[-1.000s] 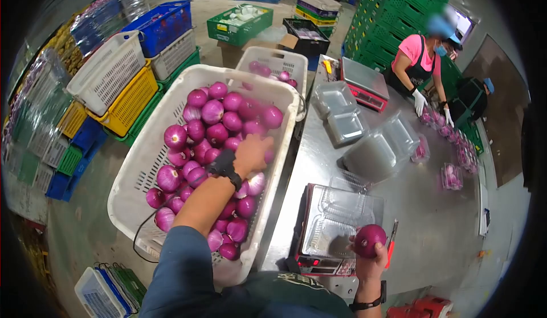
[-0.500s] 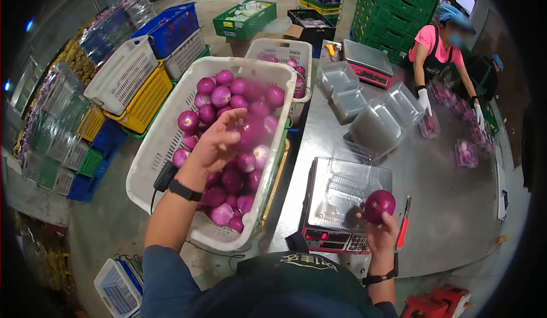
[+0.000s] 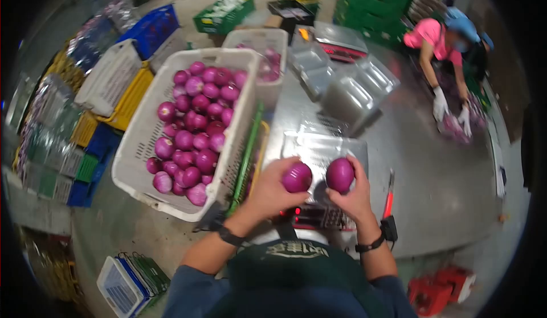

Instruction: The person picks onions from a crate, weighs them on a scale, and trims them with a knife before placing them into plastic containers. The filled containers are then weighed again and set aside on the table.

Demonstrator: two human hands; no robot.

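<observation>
My left hand (image 3: 274, 190) is closed around a red onion (image 3: 297, 177), and my right hand (image 3: 354, 195) grips another red onion (image 3: 340, 175). Both onions are held side by side, a small gap apart, over a clear plastic container (image 3: 319, 150) on a digital scale (image 3: 327, 217). My hands and the onions partly hide the container and the scale's display. To the left stands a white plastic crate (image 3: 132, 175) with many red onions (image 3: 196, 121) inside.
On the steel table (image 3: 433, 204) lie a red-handled tool (image 3: 389, 198), stacked clear containers (image 3: 359, 93) and a second scale (image 3: 341, 38). Across it, a co-worker (image 3: 436, 44) in white gloves handles packed onions (image 3: 454, 129). Red stools (image 3: 441, 289) stand at lower right.
My left hand has moved right from the crate to above the scale with an onion. My right hand has shifted left and up with its onion. The co-worker's hands have come together over packs.
</observation>
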